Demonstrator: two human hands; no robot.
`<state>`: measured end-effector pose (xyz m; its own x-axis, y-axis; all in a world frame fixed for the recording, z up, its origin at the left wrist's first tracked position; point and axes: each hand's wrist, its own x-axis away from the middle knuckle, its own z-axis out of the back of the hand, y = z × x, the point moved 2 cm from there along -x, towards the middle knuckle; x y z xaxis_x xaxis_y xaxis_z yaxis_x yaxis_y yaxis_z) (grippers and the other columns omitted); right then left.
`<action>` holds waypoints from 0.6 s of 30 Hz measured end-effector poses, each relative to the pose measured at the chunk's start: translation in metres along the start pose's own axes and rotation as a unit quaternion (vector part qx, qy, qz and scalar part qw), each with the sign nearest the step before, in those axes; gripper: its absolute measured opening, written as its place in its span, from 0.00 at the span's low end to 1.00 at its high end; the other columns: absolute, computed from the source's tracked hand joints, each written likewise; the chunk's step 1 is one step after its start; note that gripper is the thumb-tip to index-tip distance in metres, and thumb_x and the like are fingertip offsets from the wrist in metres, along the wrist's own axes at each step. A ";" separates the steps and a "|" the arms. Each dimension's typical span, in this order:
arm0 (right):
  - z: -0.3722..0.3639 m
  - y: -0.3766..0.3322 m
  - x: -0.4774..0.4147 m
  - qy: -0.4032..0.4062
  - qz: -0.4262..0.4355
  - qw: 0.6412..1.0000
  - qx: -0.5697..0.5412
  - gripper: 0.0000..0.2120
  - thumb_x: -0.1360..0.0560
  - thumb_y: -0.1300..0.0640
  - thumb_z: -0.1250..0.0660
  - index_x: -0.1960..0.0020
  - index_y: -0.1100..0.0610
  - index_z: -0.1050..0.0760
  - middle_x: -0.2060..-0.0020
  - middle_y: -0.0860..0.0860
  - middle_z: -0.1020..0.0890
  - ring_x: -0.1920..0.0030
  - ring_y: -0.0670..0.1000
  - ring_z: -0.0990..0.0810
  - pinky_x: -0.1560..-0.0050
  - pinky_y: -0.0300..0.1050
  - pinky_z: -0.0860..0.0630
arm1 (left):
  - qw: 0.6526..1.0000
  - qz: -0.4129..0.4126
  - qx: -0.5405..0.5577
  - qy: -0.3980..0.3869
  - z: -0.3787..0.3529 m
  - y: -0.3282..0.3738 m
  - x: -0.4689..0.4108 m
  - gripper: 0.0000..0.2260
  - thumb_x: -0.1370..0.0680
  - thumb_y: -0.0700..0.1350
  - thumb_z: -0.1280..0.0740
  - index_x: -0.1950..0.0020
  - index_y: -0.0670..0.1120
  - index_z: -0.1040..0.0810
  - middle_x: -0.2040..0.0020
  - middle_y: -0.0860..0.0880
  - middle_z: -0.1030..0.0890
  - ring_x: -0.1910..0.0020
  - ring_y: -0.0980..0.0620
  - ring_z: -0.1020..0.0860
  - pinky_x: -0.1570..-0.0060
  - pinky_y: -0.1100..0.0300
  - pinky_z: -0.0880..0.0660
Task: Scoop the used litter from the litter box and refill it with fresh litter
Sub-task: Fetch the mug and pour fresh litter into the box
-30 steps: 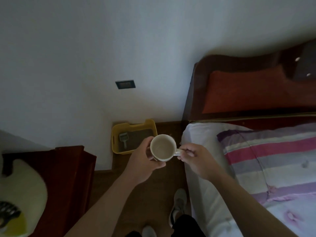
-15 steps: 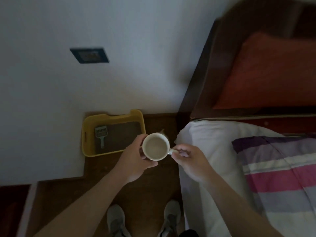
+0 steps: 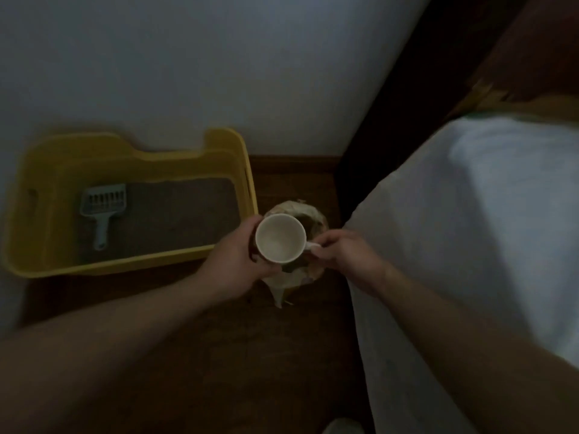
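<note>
Litter box (image 3: 40, 233), yellow plastic, on the dark wood floor (image 3: 238, 364) against the pale wall (image 3: 219, 64), in the left half of the view; high back wall with a dip along its top edge, a slot handle in the left side; grey-brown litter (image 3: 175, 217) spread flat over the bottom; pale slotted scoop (image 3: 101, 208) lying on the litter toward the left, slotted head toward the wall, handle pointing toward the near rim.

Just right of the box, a cream mug (image 3: 279, 239) held upright over the floor, mouth toward the camera, inside pale, contents not possible to tell in the dim light; left hand (image 3: 238, 261) wrapped around the mug's left side, fingers closed against its wall; right hand (image 3: 341, 255) pinched shut on the small handle at the mug's right; both hands clamped on the mug, close together with only the mug between them; bare forearms reaching in from the lower corners.

Directly beneath the mug, a light-coloured open bag (image 3: 313, 220) on the floor, crumpled rim showing around the mug, something dark inside; touching or just beside the box's right wall, hard to tell which.

Bed (image 3: 463, 233) with a white sheet filling the right side; dark wooden headboard (image 3: 398, 98) running up to the wall; blurred pale shoe tip (image 3: 343, 426) at the bottom edge.
</note>
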<state>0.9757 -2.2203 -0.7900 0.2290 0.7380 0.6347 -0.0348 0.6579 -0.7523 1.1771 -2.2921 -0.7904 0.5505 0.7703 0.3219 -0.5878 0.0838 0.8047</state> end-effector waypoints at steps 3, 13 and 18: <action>-0.005 0.024 -0.028 -0.005 0.013 1.000 -0.010 0.06 0.25 0.66 0.32 0.58 0.59 0.18 0.57 0.58 0.17 0.52 0.58 0.18 0.42 0.58 0.23 | 1.000 -0.020 -0.010 -0.007 -0.014 -0.032 -0.022 0.37 0.32 0.48 0.21 0.29 0.58 0.36 0.40 0.63 0.29 0.39 0.59 0.30 0.48 0.62 0.29; 0.001 0.065 -0.069 0.060 0.086 0.993 -0.048 0.11 0.22 0.67 0.36 0.61 0.57 0.24 0.65 0.52 0.20 0.58 0.53 0.21 0.56 0.45 0.24 | 0.994 -0.098 -0.037 0.023 -0.055 -0.065 -0.037 0.34 0.24 0.47 0.28 0.24 0.60 0.42 0.28 0.60 0.31 0.32 0.62 0.33 0.35 0.56 0.28; 0.016 0.052 -0.071 0.111 0.125 0.985 0.040 0.14 0.24 0.63 0.32 0.66 0.51 0.23 0.67 0.48 0.22 0.61 0.49 0.25 0.56 0.48 0.29 | 0.989 -0.059 -0.136 0.016 -0.051 -0.078 -0.029 0.27 0.26 0.51 0.27 0.30 0.58 0.33 0.31 0.59 0.32 0.32 0.59 0.32 0.36 0.58 0.28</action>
<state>0.9425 -2.2368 -0.8714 0.4108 0.8328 0.3711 -0.1917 0.4768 -0.8578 1.1760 -2.2889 -0.8878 0.6075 0.7649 0.2143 -0.6609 0.3370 0.6705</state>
